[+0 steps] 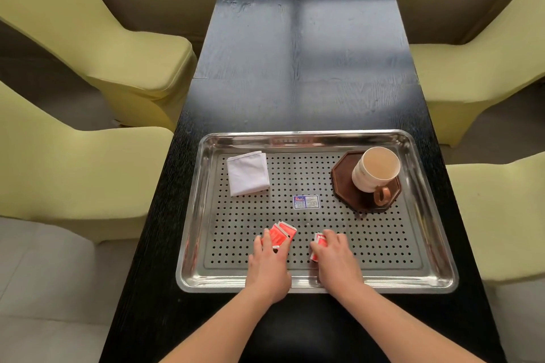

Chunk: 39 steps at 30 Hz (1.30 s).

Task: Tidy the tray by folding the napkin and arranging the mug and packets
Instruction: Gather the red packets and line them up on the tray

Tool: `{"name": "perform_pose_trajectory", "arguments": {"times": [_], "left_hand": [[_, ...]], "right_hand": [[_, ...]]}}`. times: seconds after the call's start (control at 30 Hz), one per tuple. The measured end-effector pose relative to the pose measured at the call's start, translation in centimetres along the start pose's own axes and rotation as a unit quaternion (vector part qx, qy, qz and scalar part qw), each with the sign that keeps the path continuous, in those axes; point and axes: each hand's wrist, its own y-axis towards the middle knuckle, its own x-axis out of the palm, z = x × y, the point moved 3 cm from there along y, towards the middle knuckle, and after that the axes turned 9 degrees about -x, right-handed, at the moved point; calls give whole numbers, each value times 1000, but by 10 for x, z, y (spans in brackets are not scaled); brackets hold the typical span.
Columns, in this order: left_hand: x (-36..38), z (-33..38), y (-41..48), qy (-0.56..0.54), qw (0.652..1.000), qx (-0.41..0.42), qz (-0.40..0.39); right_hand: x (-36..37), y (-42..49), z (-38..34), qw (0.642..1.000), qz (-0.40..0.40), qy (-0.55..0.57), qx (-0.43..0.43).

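Observation:
A perforated steel tray [318,138] lies on the black table. A folded white napkin [248,173] sits in its far left corner. A cream mug [376,169] with a brown handle stands on a dark octagonal coaster [343,183] at the far right. My left hand [269,265] holds a small fan of red packets [281,233] near the tray's front. My right hand [334,256] grips other red packets [318,242] just to the right; its fingers hide most of them.
A blue and white sticker [306,202] marks the tray's middle. The black table [303,53] runs away from me beyond the tray. Yellow-green upholstered chairs [97,38] stand on both sides, close to the table edges.

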Motion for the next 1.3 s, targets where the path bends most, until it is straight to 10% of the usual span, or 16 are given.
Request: {"name": "perform_pose_trajectory", "arguments": {"times": [0.33,0.73,1.3], "left_hand": [[-10,-23,-6,-196,978,28,65],[-15,-26,-5,-252,966,9,62],[-17,-43,-7,-224,972,4,74]], "right_hand": [[-5,17,-4,982,67,176,-16],[-8,34,-19,982,-41,155,-97],[-9,9,9,979,22,203,-25]]}}
